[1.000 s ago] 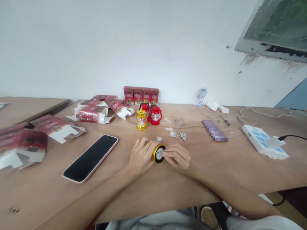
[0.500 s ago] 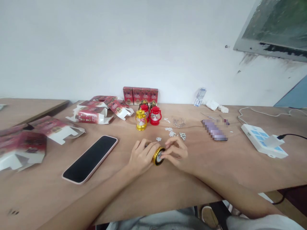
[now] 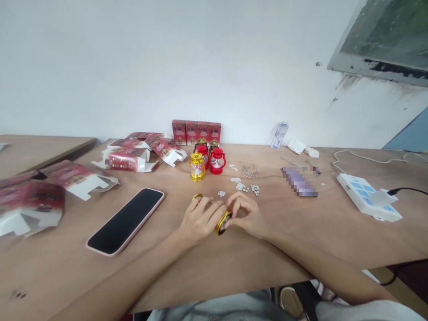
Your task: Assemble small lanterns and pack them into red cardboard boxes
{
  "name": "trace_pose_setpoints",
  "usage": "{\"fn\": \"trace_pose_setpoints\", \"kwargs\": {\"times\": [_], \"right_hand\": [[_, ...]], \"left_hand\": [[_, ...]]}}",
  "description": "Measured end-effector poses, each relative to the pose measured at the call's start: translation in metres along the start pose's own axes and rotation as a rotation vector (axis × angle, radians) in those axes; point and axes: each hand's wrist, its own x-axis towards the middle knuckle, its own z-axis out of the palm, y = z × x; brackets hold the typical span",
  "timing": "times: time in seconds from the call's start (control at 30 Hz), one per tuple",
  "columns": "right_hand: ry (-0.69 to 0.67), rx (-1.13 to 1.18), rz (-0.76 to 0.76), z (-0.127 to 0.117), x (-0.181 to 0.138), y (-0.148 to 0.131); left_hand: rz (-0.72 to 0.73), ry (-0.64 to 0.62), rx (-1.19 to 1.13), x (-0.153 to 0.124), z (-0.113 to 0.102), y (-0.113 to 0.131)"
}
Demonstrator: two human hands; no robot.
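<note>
My left hand (image 3: 199,221) is wrapped round a small gold lantern (image 3: 221,225) tipped on its side, its round base facing right. Most of the lantern's body is hidden under those fingers. At the base, the bent thumb and fingers of my right hand (image 3: 248,217) pinch close to the rim; what lies between the fingertips is too small to make out. Just beyond stand another gold lantern (image 3: 197,168) and a red lantern (image 3: 217,161), with more lanterns partly hidden behind. Small white tabs (image 3: 221,194) and several button cells (image 3: 255,190) lie near my fingers.
A phone (image 3: 126,221) lies on the left, beside opened red cartons (image 3: 73,176). Closed red boxes (image 3: 197,132) line the wall. Right of the lanterns are thin wire pieces (image 3: 249,170), a purple blurred item (image 3: 299,182) and a white power strip (image 3: 364,196) with cables.
The held lantern has turned slightly, so less of its base face shows and its gold top end appears past my left hand. My right fingers have shifted onto the base's rim.
</note>
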Motion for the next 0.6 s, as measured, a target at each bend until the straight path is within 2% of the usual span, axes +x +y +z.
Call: {"fn": "trace_pose_setpoints", "kwargs": {"times": [0.6], "right_hand": [[0.037,-0.048,-0.093,0.0002,0.004,-0.0006]], "left_hand": [[0.022,-0.029,0.11,0.0024,-0.0029,0.0011]]}}
